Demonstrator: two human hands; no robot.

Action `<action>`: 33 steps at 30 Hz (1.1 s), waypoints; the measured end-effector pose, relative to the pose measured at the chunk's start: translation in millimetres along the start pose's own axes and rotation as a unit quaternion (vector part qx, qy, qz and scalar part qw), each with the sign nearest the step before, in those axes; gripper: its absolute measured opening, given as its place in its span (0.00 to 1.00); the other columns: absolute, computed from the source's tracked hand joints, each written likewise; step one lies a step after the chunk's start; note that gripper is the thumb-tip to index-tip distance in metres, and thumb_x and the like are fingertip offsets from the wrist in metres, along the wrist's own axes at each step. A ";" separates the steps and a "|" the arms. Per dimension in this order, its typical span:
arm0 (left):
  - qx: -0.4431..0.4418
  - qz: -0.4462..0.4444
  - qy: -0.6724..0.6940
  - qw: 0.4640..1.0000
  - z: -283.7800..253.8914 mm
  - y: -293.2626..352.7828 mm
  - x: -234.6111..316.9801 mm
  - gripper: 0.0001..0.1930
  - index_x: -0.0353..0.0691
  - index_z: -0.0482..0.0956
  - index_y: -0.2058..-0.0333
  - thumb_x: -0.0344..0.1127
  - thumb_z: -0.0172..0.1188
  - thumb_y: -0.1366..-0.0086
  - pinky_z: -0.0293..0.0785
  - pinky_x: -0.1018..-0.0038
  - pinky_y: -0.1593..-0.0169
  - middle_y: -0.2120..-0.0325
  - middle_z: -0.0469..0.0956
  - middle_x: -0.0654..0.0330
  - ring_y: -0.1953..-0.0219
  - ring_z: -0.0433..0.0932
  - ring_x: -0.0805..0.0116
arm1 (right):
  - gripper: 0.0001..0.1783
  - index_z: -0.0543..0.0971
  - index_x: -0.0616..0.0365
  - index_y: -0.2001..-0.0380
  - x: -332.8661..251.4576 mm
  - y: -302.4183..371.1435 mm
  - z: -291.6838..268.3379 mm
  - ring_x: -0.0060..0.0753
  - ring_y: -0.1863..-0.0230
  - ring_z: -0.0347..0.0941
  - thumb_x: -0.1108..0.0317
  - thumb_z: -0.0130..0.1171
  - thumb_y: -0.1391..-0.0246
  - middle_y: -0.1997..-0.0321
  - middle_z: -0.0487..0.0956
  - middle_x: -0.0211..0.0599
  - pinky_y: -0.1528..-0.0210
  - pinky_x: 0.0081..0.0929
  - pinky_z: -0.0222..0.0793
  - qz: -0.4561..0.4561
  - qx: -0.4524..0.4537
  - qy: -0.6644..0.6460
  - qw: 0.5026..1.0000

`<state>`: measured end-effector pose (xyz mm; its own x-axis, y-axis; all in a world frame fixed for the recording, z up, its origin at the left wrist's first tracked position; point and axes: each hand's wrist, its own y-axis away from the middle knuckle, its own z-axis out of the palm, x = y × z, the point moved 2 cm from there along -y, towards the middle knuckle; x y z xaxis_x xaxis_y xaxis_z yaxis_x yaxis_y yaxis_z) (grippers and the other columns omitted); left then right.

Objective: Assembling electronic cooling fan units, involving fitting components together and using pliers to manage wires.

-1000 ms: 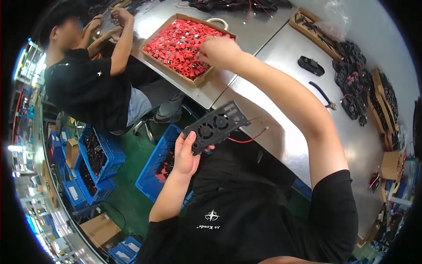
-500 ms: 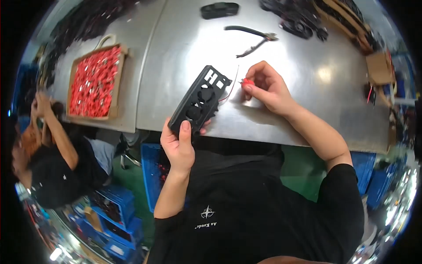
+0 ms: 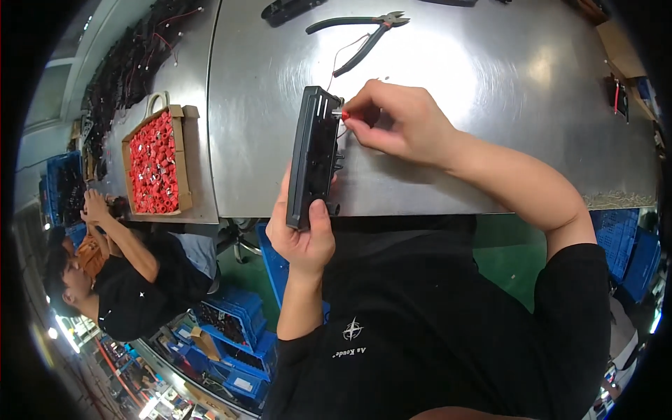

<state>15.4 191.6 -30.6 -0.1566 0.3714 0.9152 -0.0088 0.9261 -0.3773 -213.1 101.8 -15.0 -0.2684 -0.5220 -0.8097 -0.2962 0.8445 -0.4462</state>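
My left hand (image 3: 306, 240) is closed around the near end of a black plastic housing (image 3: 308, 157), its thumb on the near side. The housing stands on its long edge, tilted so mostly its narrow side shows. At its far right end, my right hand (image 3: 402, 126) pinches a small red part (image 3: 345, 115) with a metal tip. That tip points left and meets the housing's edge; whether it has gone inside cannot be made out. A thin wire (image 3: 339, 57) runs from near the housing's far end toward the cutting pliers (image 3: 371, 42).
A cardboard box (image 3: 185, 159) full of small red parts stands at the left, beyond the seam of the metal table (image 3: 448, 192). Dark wired parts (image 3: 133, 87) lie heaped behind it. Another person (image 3: 140, 280) works at the left, near blue crates (image 3: 241, 318).
The housing has turned from showing its cut-out face to nearly edge-on. My right hand has brought the red part leftward to the housing's far end. The whole view has shifted too.
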 end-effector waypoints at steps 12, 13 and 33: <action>-0.025 -0.077 0.078 0.994 -13.3 8.9 18.1 0.16 0.18 0.74 0.49 0.30 0.59 0.26 0.85 0.62 0.48 0.43 0.80 0.34 0.56 0.89 0.53 | 0.13 0.83 0.57 0.56 -5.3 3.0 8.9 0.35 0.64 0.84 0.74 0.73 0.45 0.62 0.85 0.34 0.64 0.29 0.79 -0.173 -0.009 0.115 0.978; -0.025 -0.099 0.081 0.992 -13.6 9.2 15.3 0.16 0.18 0.74 0.50 0.30 0.59 0.26 0.85 0.62 0.48 0.42 0.80 0.34 0.56 0.89 0.54 | 0.13 0.83 0.57 0.56 -6.1 3.1 8.8 0.35 0.64 0.84 0.74 0.73 0.45 0.62 0.85 0.34 0.64 0.29 0.79 -0.174 -0.010 0.116 0.978; -0.282 0.323 -0.275 0.860 -23.7 -39.1 5.7 0.17 0.40 0.62 0.78 0.33 0.66 0.51 0.82 0.67 0.60 0.41 0.82 0.51 0.64 0.84 0.59 | 0.24 0.72 0.50 0.69 9.5 -4.2 -6.7 0.34 0.75 0.74 0.56 0.76 0.64 0.76 0.71 0.26 0.70 0.34 0.70 -0.269 -0.137 0.317 0.899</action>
<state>38.3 159.1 -7.4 -0.3938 0.8769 0.2754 0.7129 0.4806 -0.5107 -220.5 92.5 -18.3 -0.4606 -0.8835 -0.0854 -0.7317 0.4324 -0.5269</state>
